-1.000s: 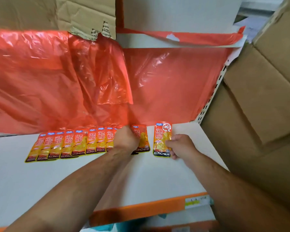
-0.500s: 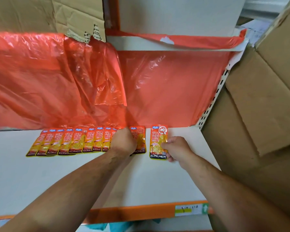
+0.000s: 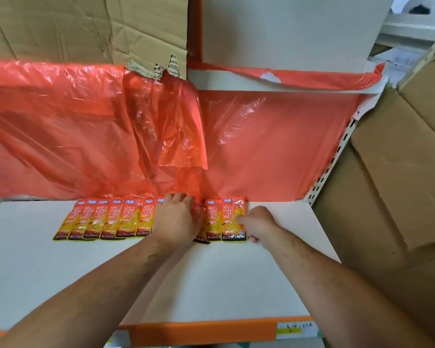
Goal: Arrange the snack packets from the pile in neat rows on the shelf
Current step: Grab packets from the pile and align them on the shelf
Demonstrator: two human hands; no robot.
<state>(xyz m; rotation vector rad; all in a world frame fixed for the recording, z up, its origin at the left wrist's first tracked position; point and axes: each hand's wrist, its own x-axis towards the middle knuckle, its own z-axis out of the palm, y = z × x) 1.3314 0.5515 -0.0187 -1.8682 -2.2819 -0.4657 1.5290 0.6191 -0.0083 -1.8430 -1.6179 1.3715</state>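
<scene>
A row of orange and yellow snack packets (image 3: 111,221) lies flat along the back of the white shelf (image 3: 211,280), each overlapping its neighbour. My left hand (image 3: 177,218) rests on the packets in the middle of the row and hides several of them. Its fingers reach toward the back wall. The rightmost packet (image 3: 232,219) lies against the packet to its left (image 3: 212,219). My right hand (image 3: 259,223) pinches that rightmost packet at its right edge, thumb on its face. No pile of packets is in view.
Red plastic sheeting (image 3: 274,146) hangs over the back wall right behind the row. Flattened cardboard (image 3: 399,184) leans at the right side beyond the perforated upright (image 3: 337,156). An orange front lip (image 3: 199,331) with a price label edges the shelf.
My right hand has slid the rightmost packet left, and the gap to the row has closed. My left hand stayed on the row and shifted slightly toward the back.
</scene>
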